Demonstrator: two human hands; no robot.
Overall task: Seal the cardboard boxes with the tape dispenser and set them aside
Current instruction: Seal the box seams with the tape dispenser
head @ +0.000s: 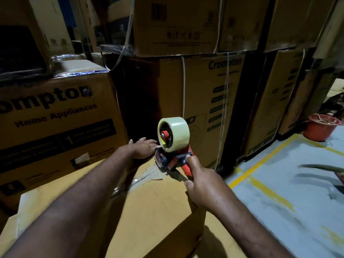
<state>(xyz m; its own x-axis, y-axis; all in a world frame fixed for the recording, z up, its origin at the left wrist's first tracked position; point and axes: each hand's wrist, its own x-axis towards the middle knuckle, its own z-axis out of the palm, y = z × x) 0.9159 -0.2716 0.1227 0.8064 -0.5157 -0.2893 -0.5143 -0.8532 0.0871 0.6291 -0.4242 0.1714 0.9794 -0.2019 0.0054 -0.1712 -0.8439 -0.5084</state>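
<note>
- Nearest the camera: cardboard box (149, 211), its top fills the lower frame, both forearms reach across it.
- Right edge of box top: right hand (202, 185), fingers wrapped tight round the red handle of the tape dispenser (171, 159).
- Dispenser head low over the torn seam near the far edge; pale tape roll (178, 131) upright above.
- Far edge, just left of dispenser: left hand (143, 148) flat on the box, fingers straight, gripping nothing.
- Beyond: stacked printed cartons (55, 118); red bucket (322, 127) on the floor, far right.
</note>
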